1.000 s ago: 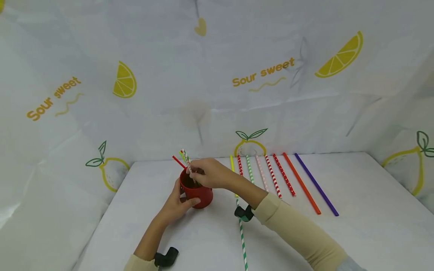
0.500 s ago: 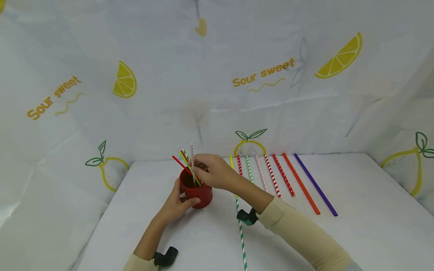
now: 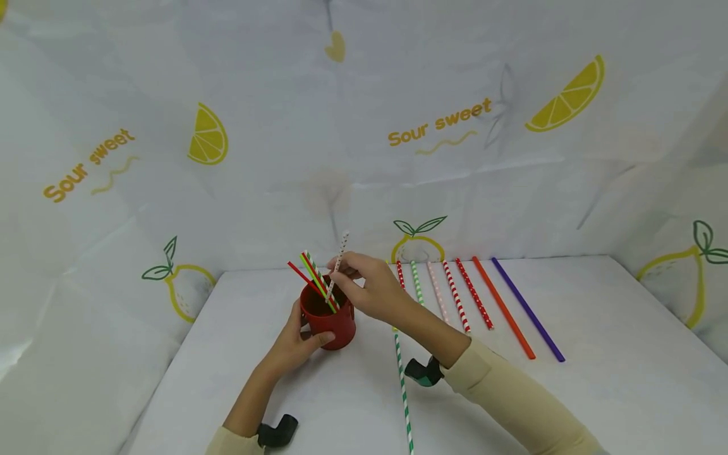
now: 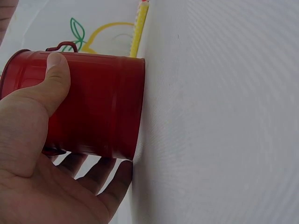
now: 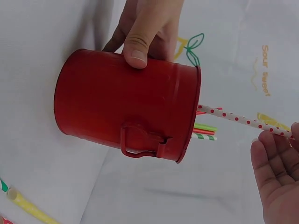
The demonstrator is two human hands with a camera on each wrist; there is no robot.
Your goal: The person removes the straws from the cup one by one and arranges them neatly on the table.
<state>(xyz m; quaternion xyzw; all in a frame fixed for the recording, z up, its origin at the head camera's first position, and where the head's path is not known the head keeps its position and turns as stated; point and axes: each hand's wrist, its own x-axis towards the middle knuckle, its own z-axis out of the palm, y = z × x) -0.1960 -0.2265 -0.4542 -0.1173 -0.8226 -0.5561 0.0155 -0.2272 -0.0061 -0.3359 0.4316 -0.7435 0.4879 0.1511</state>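
A small red metal bucket (image 3: 335, 328) with side handles stands on the white table, and my left hand (image 3: 292, 344) grips its side, thumb on the near wall and fingers around the far left. Several straws, among them a red straw (image 3: 298, 272) and a green-and-white striped one, lean out of its mouth to the left. My right hand (image 3: 372, 287) pinches a white straw with red dots (image 5: 233, 118) above the bucket. That straw's lower end is inside the mouth, and its top tilts to the right in the head view.
Right of the bucket lies a row of straws: several patterned ones, an orange straw (image 3: 505, 309) and a purple straw (image 3: 529, 309). A yellow straw (image 5: 32, 210) and a long green-and-white striped straw (image 3: 405, 392) lie closer, partly under the right arm. A lemon-print sheet (image 3: 364, 158) rises behind.
My right hand has moved right and slightly back toward me, drawing the dotted straw's top up and tilting it from left to right. My left hand stays on the bucket.
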